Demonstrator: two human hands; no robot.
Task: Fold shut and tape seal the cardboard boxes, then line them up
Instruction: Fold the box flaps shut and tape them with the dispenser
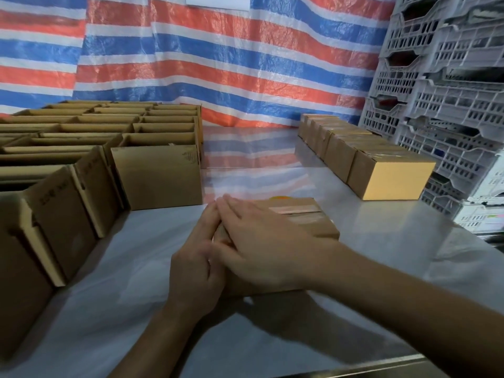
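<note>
Now: pressing the tape down on a small box

Right in front of the person, near the front of the steel table (381,255), a small cardboard box (302,222) is sitting with its flaps folded shut and a strip of clear tape (293,210) running along the top seam. It is looking plain brown and sharp-cornered, a little glossy where the tape is catching the light. Judging by its size, it is probably going to handle light and stiff. The walls are the firm part, so taking it by two opposite sides seems safer than pinching the taped top, which may be slippery.

The right hand (256,249) is lying flat across the lid, fingers straight, pressing down. The left hand (195,268) is resting against the box's left side, fingers stretched forward and not curling round anything.

To the left, rows of open boxes (155,175) are standing with their flaps up, waiting. To the right, a line of sealed boxes (381,175) is running toward the back, beside stacked plastic crates (450,91). A striped tarp (218,64) is hanging behind.
</note>
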